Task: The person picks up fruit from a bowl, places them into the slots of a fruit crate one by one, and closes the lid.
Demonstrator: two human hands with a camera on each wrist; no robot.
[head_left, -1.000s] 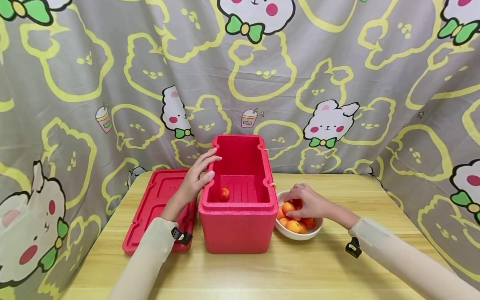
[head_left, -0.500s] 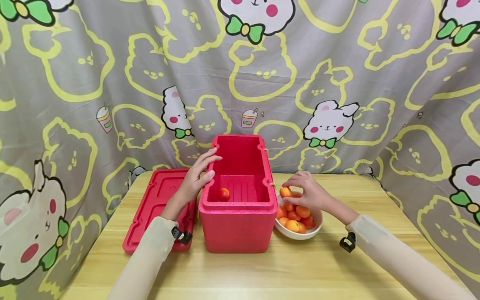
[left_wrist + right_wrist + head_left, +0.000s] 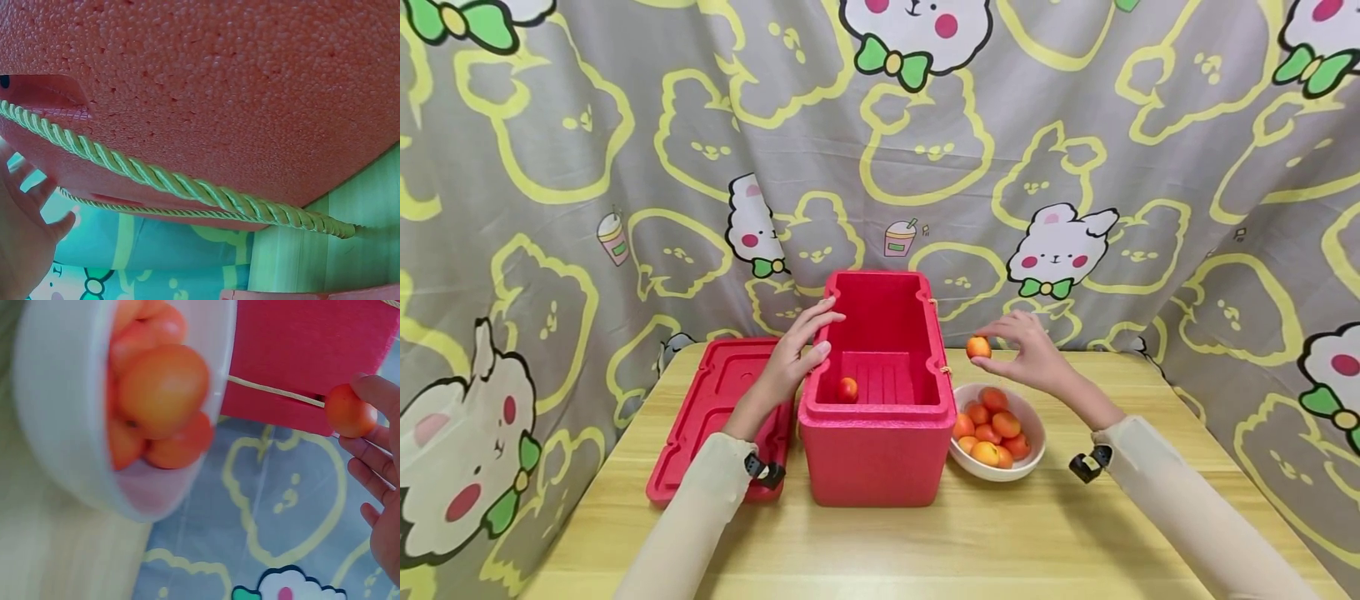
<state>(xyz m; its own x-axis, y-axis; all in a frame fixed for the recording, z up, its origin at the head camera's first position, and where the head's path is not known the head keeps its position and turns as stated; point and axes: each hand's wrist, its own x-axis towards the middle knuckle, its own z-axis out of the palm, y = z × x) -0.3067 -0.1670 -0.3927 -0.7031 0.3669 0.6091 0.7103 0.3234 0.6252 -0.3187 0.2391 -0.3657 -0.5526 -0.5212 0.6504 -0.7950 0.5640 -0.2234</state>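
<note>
A small round orange-red fruit is pinched between the thumb and fingertips of my right hand, raised above and behind the white bowl. Several similar fruits lie in that bowl, right of the red foam box. The box stands lidless, with one reddish fruit on its floor near the front left corner. My left hand rests at the box's left rim, fingers extended and relaxed. In the left wrist view, the hand shows at the left edge beside the box's wall.
The red lid lies flat on the wooden table, left of the box. Twisted cord runs along the box's side. A patterned curtain hangs behind the table and on both sides.
My right hand has lifted a fruit up out of the bowl, rising away from the other fruits. The left hand, the box and its single fruit have stayed in place.
</note>
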